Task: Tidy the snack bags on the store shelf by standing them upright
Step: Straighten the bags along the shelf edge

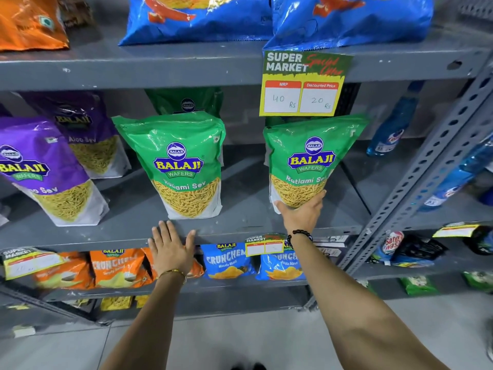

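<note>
Two green Ratlami Sev bags stand upright on the grey middle shelf (pixel 240 225). My right hand (pixel 302 212) grips the bottom edge of the right green bag (pixel 310 156), thumb on one side and fingers on the other. The left green bag (pixel 177 166) stands free, and another green bag (pixel 186 102) shows behind it. My left hand (pixel 170 248) is flat and spread just below the left bag, over the shelf's front edge, holding nothing. Two purple Aloo Sev bags (pixel 45 169) (pixel 88 134) stand at the left, leaning a little.
A yellow price card (pixel 301 86) hangs from the upper shelf above the right bag. Blue chip bags (pixel 266 20) sit above. Orange (pixel 117 268) and blue (pixel 226 260) Crunchem packs fill the lower shelf. A perforated grey upright (pixel 426 169) and blue bottles (pixel 392 124) stand to the right.
</note>
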Demonstrator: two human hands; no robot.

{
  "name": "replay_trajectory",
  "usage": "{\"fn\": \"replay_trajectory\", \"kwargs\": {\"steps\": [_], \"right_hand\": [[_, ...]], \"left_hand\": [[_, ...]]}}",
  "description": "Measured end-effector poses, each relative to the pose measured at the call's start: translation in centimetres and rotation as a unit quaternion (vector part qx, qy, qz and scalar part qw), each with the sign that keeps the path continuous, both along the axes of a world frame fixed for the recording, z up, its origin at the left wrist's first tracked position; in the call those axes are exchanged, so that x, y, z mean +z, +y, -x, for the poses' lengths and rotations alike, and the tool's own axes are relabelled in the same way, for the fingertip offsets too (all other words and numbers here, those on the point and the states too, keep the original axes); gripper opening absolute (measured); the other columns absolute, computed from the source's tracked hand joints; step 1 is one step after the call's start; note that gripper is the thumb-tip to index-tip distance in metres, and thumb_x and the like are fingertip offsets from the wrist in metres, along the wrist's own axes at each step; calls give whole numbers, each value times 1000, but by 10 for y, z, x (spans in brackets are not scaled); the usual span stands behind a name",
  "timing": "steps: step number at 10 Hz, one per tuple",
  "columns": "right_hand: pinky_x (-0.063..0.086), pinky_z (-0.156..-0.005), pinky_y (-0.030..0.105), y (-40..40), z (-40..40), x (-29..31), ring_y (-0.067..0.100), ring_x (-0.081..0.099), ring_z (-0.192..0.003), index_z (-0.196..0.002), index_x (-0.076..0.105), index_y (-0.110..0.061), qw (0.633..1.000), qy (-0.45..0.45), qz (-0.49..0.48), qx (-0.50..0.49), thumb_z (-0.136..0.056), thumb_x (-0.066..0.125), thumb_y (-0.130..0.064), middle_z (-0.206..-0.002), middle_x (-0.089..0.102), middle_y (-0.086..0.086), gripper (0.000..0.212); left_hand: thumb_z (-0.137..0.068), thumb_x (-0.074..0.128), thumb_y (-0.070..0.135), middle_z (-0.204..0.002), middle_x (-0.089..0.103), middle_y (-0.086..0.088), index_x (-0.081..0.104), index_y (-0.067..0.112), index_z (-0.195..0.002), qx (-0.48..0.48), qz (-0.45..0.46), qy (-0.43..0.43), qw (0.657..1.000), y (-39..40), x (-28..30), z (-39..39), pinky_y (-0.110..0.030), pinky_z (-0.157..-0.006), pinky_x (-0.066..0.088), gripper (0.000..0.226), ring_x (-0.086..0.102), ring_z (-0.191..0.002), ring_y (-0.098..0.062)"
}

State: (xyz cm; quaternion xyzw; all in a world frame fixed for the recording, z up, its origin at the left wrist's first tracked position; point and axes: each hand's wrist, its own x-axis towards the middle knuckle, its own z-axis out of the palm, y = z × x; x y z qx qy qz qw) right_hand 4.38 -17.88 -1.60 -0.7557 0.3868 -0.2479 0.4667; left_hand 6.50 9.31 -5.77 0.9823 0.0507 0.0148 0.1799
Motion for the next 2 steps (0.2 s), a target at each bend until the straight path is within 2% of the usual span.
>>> {"fn": "replay_trajectory", "kwargs": {"steps": [1, 2], "right_hand": [[30, -112, 52, -3, 1, 1, 38, 24, -140, -146, -6, -5, 1000, -3, -10, 20, -56, 85, -34, -153, 18, 22, 131], [20, -117, 48, -2, 9, -1, 34, 8, -145, -145, -9, -4, 999, -14, -33, 17, -57, 86, -29, -156, 7, 22, 132]], "left_hand": [[-93, 25, 55, -160, 9, -13, 10, 8, -149, -3, 0, 4, 1000, 2, -1, -2, -46, -120, 2, 75, 2, -148, -30], [-93, 24, 55, -160, 7, -12, 8, 8, -149, 1, 0, 10, 1000, 1, 0, -4, -46, -120, 2, 75, 1, -148, -30]]}}
